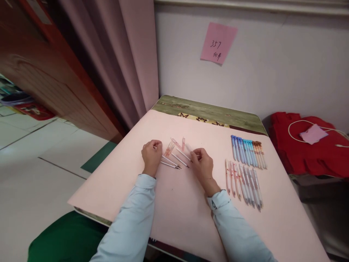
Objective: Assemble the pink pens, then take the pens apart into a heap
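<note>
My left hand point(152, 157) is closed, fingers curled, just left of several white pen refills point(180, 161) with dark tips. Whatever it grips, if anything, is hidden. On the other side of the refills, my right hand point(202, 164) pinches its thumb and fingers together, with a small pale bit at the fingertips that I cannot make out. Between the hands, beyond the refills, lie clear pen barrels with reddish print point(169, 149) and pinkish clear pen parts point(183, 144).
To the right, blue and brown-topped pens point(247, 151) lie in a row, above a row of clear and reddish pens point(242, 183). Pink paper point(188, 218) covers the table. A red cloth point(300, 156) with a white cable is at the right. A wooden door point(60, 72) stands left.
</note>
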`<state>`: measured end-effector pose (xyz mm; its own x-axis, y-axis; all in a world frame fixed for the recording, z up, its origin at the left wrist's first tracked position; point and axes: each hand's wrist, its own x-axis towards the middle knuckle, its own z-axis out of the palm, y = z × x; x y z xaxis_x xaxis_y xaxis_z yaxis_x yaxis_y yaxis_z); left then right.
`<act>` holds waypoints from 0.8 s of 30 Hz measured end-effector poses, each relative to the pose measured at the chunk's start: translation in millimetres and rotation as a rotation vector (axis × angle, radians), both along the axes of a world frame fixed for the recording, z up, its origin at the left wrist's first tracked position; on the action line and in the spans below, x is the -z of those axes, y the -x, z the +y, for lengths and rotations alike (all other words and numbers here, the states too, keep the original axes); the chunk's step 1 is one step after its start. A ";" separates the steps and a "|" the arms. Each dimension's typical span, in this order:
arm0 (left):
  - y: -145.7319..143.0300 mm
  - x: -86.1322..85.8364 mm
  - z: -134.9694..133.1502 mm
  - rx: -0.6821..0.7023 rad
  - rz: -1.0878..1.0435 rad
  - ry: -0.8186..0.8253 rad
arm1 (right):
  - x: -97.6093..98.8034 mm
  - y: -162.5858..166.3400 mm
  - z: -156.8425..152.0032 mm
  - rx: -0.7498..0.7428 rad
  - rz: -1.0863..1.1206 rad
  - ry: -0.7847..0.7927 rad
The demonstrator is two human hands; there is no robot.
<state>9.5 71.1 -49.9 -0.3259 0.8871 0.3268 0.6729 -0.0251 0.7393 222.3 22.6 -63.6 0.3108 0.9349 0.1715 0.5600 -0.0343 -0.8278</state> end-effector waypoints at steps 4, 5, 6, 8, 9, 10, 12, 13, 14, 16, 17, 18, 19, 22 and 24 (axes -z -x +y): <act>-4.7 -3.4 -2.0 0.055 0.037 0.037 | 4.2 -3.8 5.1 0.064 0.225 -0.066; -7.1 -4.5 -2.9 0.075 0.061 0.048 | 4.2 -4.4 5.9 0.070 0.249 -0.077; -9.5 -5.6 -3.8 0.090 0.085 0.056 | 3.9 -4.8 6.4 0.072 0.255 -0.082; -13.0 -7.4 -5.2 0.101 0.112 0.061 | 3.2 -5.2 6.8 0.076 0.232 -0.081; -13.7 -7.8 -5.6 0.095 0.114 0.055 | 2.9 -5.3 6.7 0.075 0.213 -0.079; -13.4 -8.0 -5.6 0.082 0.110 0.044 | 2.7 -5.2 6.6 0.072 0.195 -0.078; -10.9 -7.2 -4.7 0.052 0.090 0.015 | 2.4 -4.9 6.4 0.063 0.171 -0.080; -9.0 -6.3 -4.0 0.040 0.069 0.003 | 2.1 -4.9 6.3 0.056 0.162 -0.079; -7.3 -5.4 -3.1 0.035 0.036 -0.003 | 1.5 -5.2 6.2 0.047 0.152 -0.077; -5.1 -3.7 -1.7 0.048 -0.059 -0.001 | -1.0 -6.6 5.5 0.021 0.125 -0.062; -5.1 -3.2 -1.4 0.058 -0.104 0.000 | -3.0 -7.6 4.9 0.007 0.107 -0.049; -5.9 -3.2 -1.5 0.065 -0.136 -0.004 | -5.6 -8.7 4.0 -0.009 0.078 -0.031; -7.2 -3.6 -1.8 0.069 -0.152 -0.013 | -8.5 -9.6 2.9 -0.024 0.032 -0.011; -13.0 -6.2 -3.9 0.071 -0.153 -0.057 | -17.8 -9.0 -1.6 -0.076 -0.188 0.044; -16.3 -8.3 -5.2 0.074 -0.159 -0.071 | -22.6 -5.4 -5.0 -0.123 -0.323 0.073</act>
<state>25.7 65.9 -41.6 -0.3128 0.8873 0.3388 0.5423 -0.1261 0.8307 227.7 17.6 -41.0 0.1357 0.9753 0.1741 0.7960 -0.0027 -0.6054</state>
